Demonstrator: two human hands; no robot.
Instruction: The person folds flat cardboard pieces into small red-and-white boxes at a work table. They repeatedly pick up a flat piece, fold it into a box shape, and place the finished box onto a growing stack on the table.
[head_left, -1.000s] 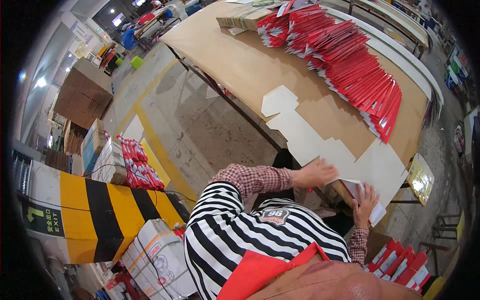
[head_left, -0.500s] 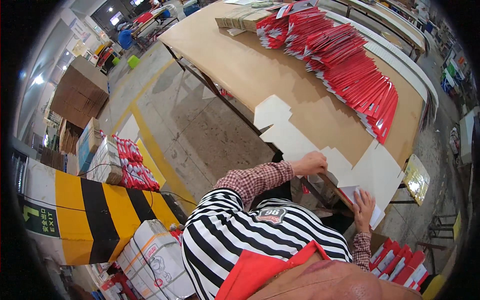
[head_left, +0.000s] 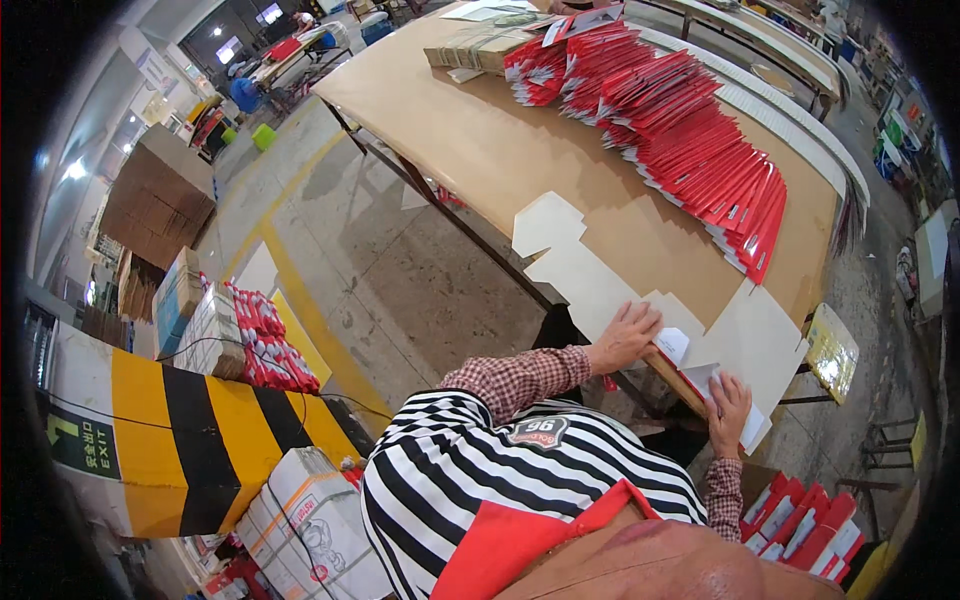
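Observation:
A white die-cut card sheet (head_left: 590,285) with cut flaps lies along the near corner of the brown-topped table (head_left: 470,140). On its near edge my left hand (head_left: 625,338) rests with fingers spread flat, beside a small raised white flap (head_left: 671,344). My right hand (head_left: 728,412) grips the right part of the card, thumb and fingers about a folded-up flap (head_left: 700,377). A narrow red strip shows at the card's edge between the hands. What lies under the palms is hidden.
Red-and-white folded card pieces (head_left: 690,150) lie fanned in a long row across the table. A tied bundle (head_left: 475,48) sits at its far end. More red pieces (head_left: 800,525) stand in a carton by my right elbow. A yellow-black barrier (head_left: 230,430) stands left.
My left hand has gone from a closed pinch to fingers laid out over the card. A white flap now stands up between the hands; my right hand stays nearly in place.

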